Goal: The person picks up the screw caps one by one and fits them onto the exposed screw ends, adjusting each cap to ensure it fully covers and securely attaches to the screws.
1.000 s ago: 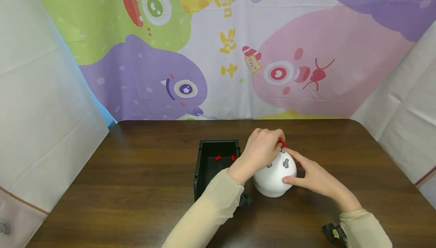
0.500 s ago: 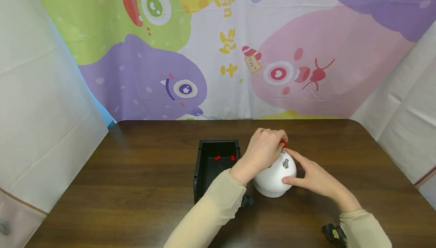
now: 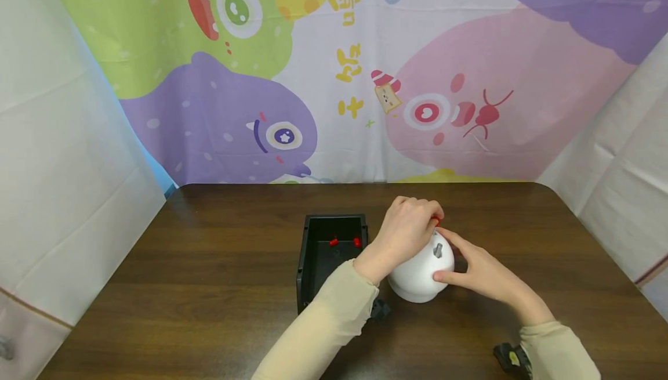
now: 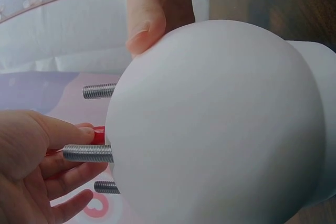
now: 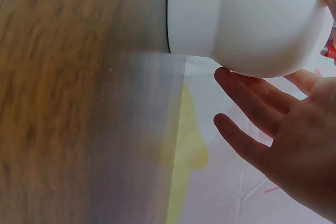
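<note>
A white ball-shaped body point(image 3: 420, 278) on a short round base stands on the table. Threaded metal bolts point(image 4: 88, 153) stick out of its upper part. My left hand point(image 3: 399, 232) reaches over the ball from the left and pinches a small red cap point(image 4: 98, 135) between thumb and fingers, among the bolts. Its knuckles hide most of the cap in the head view. My right hand point(image 3: 482, 267) rests on the ball's right side, thumb on the near face and index finger near the top. The right wrist view shows its other fingers point(image 5: 252, 106) nearly straight, fingertips at the ball's underside.
Left of the ball stands a black open box point(image 3: 308, 270) with red pieces point(image 3: 334, 242) inside; my left forearm passes over its near right corner. Black wrist devices point(image 3: 511, 359) show by the sleeves. A printed cloth point(image 3: 344, 136) hangs behind the brown table point(image 3: 209, 287).
My left hand has shifted slightly right and its fingers have turned with the red cap, now covering a bolt seen earlier. The right hand and the ball have stayed in place.
</note>
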Motion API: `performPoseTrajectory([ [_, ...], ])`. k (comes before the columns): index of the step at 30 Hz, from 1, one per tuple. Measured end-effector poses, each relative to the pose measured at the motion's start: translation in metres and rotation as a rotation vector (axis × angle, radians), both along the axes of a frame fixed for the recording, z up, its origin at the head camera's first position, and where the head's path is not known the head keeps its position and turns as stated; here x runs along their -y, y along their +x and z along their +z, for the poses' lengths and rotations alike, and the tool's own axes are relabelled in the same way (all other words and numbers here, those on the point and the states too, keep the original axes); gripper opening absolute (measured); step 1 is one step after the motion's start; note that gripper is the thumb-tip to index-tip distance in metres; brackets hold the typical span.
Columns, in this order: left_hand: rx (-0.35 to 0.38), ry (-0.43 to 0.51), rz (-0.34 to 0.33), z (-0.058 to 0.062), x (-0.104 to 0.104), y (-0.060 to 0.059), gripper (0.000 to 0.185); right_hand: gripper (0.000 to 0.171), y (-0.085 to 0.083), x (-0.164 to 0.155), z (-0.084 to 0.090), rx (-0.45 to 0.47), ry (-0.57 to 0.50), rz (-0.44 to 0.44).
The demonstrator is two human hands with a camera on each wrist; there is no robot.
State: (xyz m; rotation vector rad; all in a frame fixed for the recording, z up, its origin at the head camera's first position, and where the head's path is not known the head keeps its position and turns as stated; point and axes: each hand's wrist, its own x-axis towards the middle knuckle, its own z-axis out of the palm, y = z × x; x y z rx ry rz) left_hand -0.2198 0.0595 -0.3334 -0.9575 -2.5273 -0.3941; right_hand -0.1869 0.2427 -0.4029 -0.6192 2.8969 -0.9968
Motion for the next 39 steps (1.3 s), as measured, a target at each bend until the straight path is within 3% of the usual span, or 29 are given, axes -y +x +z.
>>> performPoseTrajectory([
  [39,0.002,-0.017,0.007,-0.0070,-0.0023,-0.0004,0.009,0.084,-0.0006,-0.0014,-0.0020,-0.005,0.003,-0.003],
])
